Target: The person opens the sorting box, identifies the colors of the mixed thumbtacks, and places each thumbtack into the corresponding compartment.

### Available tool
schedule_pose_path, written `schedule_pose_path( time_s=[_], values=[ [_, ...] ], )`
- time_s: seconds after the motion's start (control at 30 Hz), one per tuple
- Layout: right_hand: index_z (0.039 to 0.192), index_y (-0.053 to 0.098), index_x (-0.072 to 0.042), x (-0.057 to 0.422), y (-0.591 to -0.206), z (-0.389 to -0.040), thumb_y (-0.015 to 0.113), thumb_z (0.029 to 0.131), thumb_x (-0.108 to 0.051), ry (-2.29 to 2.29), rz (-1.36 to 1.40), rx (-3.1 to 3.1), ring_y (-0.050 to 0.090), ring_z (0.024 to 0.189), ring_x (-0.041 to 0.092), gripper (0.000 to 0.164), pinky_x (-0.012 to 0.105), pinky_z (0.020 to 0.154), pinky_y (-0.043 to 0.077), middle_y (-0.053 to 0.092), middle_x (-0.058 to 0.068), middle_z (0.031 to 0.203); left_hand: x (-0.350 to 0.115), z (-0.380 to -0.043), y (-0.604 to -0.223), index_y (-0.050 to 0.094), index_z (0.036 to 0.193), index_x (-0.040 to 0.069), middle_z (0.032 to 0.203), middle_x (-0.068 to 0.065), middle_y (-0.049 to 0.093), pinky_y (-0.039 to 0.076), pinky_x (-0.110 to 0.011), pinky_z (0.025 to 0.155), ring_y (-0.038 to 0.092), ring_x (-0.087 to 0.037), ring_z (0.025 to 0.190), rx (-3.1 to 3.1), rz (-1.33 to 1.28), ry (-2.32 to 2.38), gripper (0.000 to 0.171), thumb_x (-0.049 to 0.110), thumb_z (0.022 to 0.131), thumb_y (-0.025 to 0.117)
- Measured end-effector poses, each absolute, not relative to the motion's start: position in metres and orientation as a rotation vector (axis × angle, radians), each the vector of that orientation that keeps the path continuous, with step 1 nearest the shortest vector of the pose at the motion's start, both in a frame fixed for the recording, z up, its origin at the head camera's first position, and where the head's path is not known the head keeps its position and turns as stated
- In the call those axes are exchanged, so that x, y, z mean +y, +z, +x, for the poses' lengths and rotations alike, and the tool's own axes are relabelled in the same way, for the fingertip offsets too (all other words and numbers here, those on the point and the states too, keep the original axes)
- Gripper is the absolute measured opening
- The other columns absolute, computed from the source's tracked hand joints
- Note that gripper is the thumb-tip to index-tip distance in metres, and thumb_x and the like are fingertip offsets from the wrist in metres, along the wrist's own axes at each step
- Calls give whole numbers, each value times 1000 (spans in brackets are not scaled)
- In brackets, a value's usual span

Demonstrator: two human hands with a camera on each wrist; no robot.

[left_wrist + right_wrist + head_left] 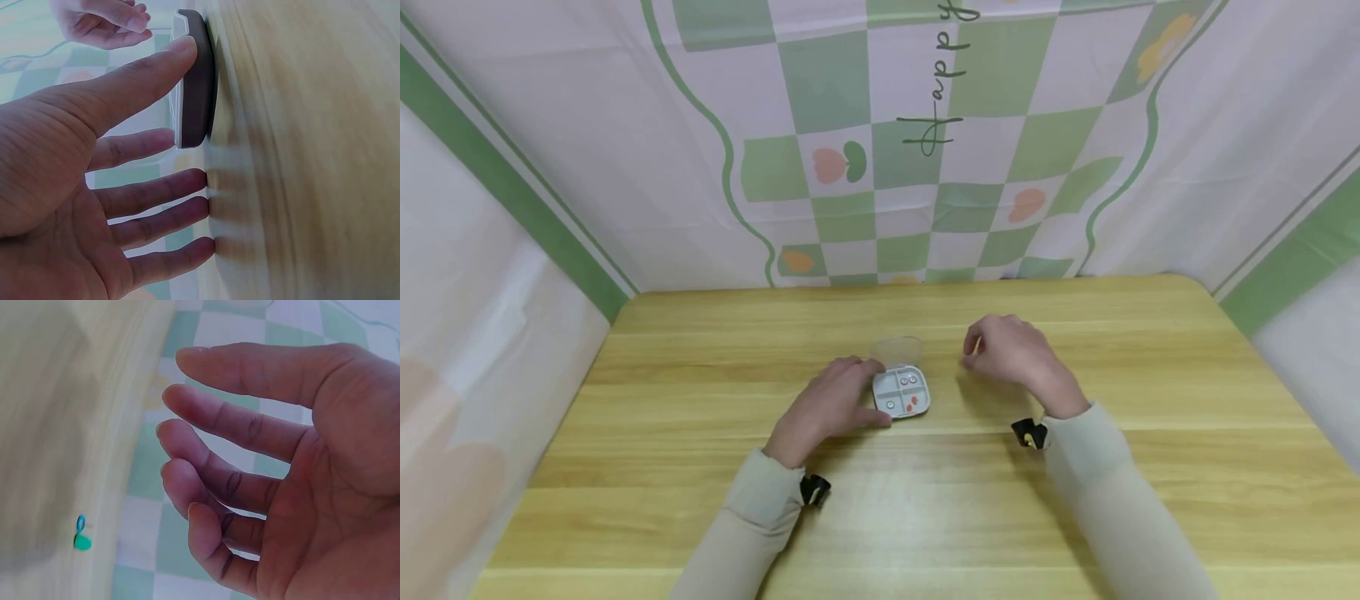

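A small pill box [901, 392] lies on the table with its clear lid [898, 351] swung back, away from the person. Dividers split it into compartments. Two round white pieces sit in the far right one, another round piece in the near left, and orange-red pieces in the near right. The left hand [833, 400] holds the box from its left side, thumb on the near edge and index finger at the far left corner. In the left wrist view, the box [197, 81] shows a dark underside. To the right of the box, the right hand [1011, 354] hovers with loosely curled fingers [231, 481], holding nothing.
The wood-grain table [925, 517] spreads around both hands. A green and white checked cloth [910, 208] hangs behind its far edge, and pale cloth hangs at both sides. In the right wrist view, a small green spot [82, 542] shows on the tabletop.
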State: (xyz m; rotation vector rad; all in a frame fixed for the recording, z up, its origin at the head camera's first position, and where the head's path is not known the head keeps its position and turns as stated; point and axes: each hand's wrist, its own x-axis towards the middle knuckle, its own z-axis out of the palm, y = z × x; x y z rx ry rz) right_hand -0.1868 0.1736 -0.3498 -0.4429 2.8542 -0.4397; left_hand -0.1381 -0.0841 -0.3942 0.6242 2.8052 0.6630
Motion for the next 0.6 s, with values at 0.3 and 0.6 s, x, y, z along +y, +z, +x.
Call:
schedule_pose_path(
  time_s=[0.3, 0.6],
  values=[
    [91, 66, -16, 196, -352, -196, 62, 82, -31, -478, -325, 2870, 54, 76, 22, 19, 36, 60, 41, 61, 2, 91, -86, -138, -394, 51, 127, 11, 123, -5, 54, 35, -36, 95, 47, -21, 112, 2803, 641, 671, 70, 42, 69, 76],
    [99, 64, -11, 221, -358, -204, 62, 82, -33, -478, -200, 2911, 54, 85, 28, 28, 38, 62, 41, 61, 11, 101, -87, -138, -393, 51, 127, 11, 125, -5, 53, 33, -35, 98, 45, -21, 116, 2788, 641, 681, 71, 43, 69, 76]
  ],
)
